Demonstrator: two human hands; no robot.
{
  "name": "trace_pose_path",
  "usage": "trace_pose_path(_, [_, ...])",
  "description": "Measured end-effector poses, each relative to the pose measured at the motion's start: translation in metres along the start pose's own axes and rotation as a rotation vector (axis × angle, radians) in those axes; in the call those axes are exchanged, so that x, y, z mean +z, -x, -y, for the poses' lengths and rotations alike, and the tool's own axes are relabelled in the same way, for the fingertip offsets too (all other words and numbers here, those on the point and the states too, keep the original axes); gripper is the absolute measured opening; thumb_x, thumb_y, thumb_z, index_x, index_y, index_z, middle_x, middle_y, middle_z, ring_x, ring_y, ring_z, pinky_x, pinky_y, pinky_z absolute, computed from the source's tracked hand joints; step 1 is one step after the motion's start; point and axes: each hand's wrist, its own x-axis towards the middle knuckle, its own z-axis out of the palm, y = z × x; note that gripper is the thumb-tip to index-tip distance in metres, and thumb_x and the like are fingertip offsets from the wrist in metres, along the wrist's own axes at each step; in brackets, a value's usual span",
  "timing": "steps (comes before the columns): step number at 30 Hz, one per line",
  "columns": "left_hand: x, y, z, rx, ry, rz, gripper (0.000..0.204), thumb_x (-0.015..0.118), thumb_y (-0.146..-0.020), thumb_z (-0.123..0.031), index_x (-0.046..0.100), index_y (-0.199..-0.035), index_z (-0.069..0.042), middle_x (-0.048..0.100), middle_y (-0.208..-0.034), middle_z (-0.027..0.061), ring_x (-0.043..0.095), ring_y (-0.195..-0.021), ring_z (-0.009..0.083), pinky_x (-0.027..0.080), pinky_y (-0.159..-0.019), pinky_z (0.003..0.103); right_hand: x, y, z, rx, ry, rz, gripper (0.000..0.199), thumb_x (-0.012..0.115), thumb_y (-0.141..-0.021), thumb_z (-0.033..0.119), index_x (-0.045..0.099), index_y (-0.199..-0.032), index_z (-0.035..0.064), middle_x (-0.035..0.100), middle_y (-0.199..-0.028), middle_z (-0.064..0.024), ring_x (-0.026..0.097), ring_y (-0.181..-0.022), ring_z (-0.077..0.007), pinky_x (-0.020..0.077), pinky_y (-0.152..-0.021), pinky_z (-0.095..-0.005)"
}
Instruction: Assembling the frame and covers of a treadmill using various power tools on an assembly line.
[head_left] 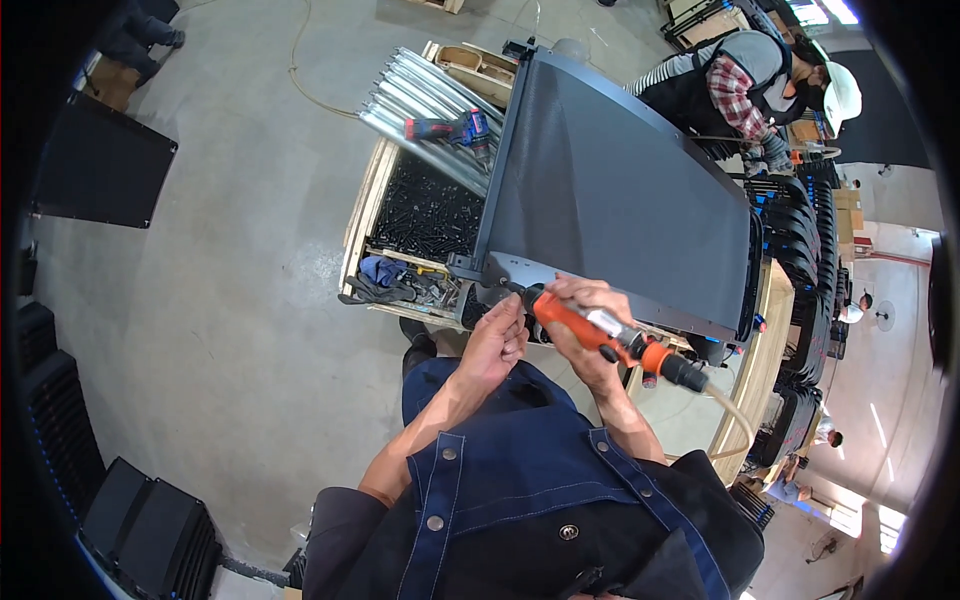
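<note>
My right hand (592, 300) is wrapped round an orange air screwdriver (655, 357), with a pale hose running from its back end. The tool's black nose points left, at the near left corner of a large dark grey panel (640, 190) with a black edge rail. My left hand (497, 345) is closed in a pinch beside the screwdriver's tip, at that corner. Whatever sits between its fingertips is too small to make out.
Left of the panel, a wooden crate (352, 215) holds black screws (425, 205), metal tubes (420, 90), a red-and-blue cordless drill (447, 128) and a blue cloth (382, 270). A gloved co-worker (755, 85) bends over stacked black parts at the far right. Black panels (150, 525) stand at lower left.
</note>
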Motion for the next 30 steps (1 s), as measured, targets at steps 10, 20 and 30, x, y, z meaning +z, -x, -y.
trace_pose_path(10, [-0.038,0.015,0.008,-0.132,-0.261,-0.134,0.035,0.049,-0.108,-0.041,0.061,-0.105,-0.009,0.033,-0.059,-0.0095,0.03,-0.047,0.0028,0.022,-0.042,0.021,0.011,-0.032,-0.003,-0.086,-0.026,0.259,0.034,0.079,-0.073,-0.003,0.06,-0.1,0.0069,0.072,-0.091,-0.0114,0.073,-0.094,-0.0291,0.0562,-0.095,-0.0491])
trace_pose_path(20, [-0.028,0.009,0.029,-0.103,-0.396,-0.064,0.037,0.052,-0.107,-0.041,0.062,-0.102,-0.006,0.035,-0.059,-0.0098,0.028,-0.045,0.0024,0.017,-0.041,0.023,-0.002,-0.018,0.0,0.174,-0.154,0.085,0.041,0.077,-0.077,-0.012,0.055,-0.109,0.004,0.07,-0.107,-0.0163,0.07,-0.106,-0.0305,0.0541,-0.1,-0.0479])
trace_pose_path(30, [-0.071,0.054,0.082,0.189,-0.244,-0.249,0.035,0.056,-0.105,-0.039,0.061,-0.106,-0.004,0.03,-0.06,-0.0095,0.026,-0.047,0.0032,0.018,-0.042,0.022,-0.01,-0.018,-0.018,-0.004,-0.42,0.271,0.034,0.074,-0.077,-0.009,0.06,-0.104,0.0037,0.067,-0.104,-0.0101,0.068,-0.103,-0.0227,0.0547,-0.096,-0.0403])
